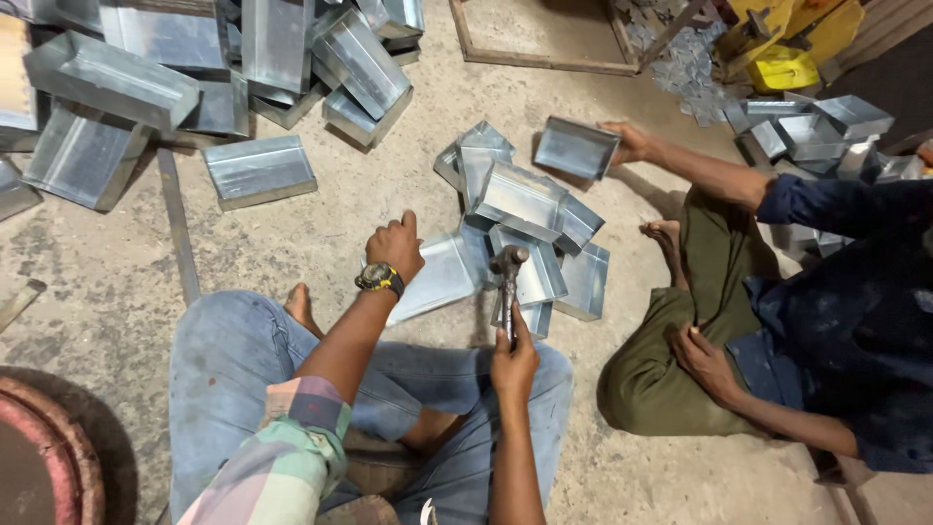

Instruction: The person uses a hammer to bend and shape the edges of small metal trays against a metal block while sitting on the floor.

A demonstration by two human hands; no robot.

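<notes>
Sheet-metal tray held flat on the concrete floor for hammering.
Left hand, fisted, pins the tray, probably light, stiff and sharp-edged, best held by its rim; right hand grips the hammer handle just beside; co-worker's hand grasps another tray.

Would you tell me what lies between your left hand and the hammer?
In the head view, only the flat metal sheet lies between left hand and hammer.

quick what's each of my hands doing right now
Left hand: closed, knuckles pressing down on a sheet-metal tray.
Right hand: closed around the handle of a hammer.
</notes>
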